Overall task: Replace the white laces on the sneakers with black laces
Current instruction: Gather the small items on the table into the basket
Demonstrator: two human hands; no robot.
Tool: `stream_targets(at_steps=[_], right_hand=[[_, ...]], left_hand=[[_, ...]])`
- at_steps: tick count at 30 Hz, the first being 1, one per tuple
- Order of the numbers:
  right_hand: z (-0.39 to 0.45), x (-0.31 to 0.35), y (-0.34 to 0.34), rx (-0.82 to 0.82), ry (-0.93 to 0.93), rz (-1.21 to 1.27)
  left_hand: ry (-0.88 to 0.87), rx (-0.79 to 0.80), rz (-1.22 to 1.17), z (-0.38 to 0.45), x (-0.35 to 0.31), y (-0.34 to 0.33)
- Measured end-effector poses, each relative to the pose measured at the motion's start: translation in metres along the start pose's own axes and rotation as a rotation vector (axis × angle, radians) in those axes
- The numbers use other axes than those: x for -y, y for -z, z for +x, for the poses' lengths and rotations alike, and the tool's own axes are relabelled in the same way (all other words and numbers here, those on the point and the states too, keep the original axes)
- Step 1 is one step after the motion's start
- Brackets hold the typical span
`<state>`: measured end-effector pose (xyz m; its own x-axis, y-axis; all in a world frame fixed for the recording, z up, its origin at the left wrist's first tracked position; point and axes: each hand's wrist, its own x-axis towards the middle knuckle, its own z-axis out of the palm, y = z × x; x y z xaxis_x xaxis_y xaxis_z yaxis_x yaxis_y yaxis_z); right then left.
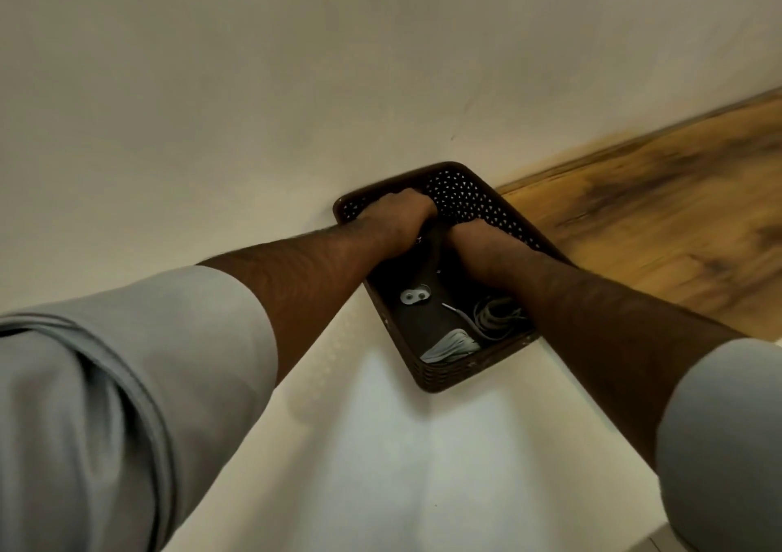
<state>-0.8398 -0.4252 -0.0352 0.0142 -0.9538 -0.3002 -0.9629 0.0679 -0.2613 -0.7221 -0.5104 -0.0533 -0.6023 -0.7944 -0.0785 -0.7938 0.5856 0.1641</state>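
Brown perforated plastic basket (465, 200) sits on the white tabletop (381, 446) against the wall. We see both hands reach into its far end: left hand (393, 221) and right hand (478, 242), fingers hidden, so we cannot tell their grip. White laces (450, 346) and dark laces (497, 316) lie at the near end, behind the hands.
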Motion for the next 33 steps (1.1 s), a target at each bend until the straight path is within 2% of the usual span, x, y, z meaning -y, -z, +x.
stream_targets(at_steps=[13,17,19,22,24,28,30,33], right_hand=[[0.006,0.007,0.0,0.016,-0.031,-0.011],[0.003,0.016,0.007,-0.036,0.019,0.0],[-0.001,0.025,0.016,-0.135,0.055,0.043],[-0.01,0.052,0.028,-0.324,0.133,0.139],[-0.016,0.082,0.028,-0.373,0.232,0.208],[-0.006,0.145,-0.006,-0.275,0.365,0.171],[0.009,0.167,-0.034,-0.219,0.336,0.142],[0.024,0.177,-0.067,-0.191,0.246,0.183]], left_hand=[[-0.02,0.005,0.047,-0.005,-0.001,0.007],[-0.048,-0.178,-0.141,-0.032,0.008,0.055],[-0.027,-0.298,-0.254,-0.066,0.025,0.08],[0.073,-0.438,-0.334,-0.127,0.068,0.083],[0.217,-0.418,-0.337,-0.165,0.1,0.066],[0.418,-0.278,-0.245,-0.209,0.154,0.022],[0.442,-0.232,-0.199,-0.219,0.167,0.006],[0.378,-0.161,-0.128,-0.217,0.166,-0.007]])
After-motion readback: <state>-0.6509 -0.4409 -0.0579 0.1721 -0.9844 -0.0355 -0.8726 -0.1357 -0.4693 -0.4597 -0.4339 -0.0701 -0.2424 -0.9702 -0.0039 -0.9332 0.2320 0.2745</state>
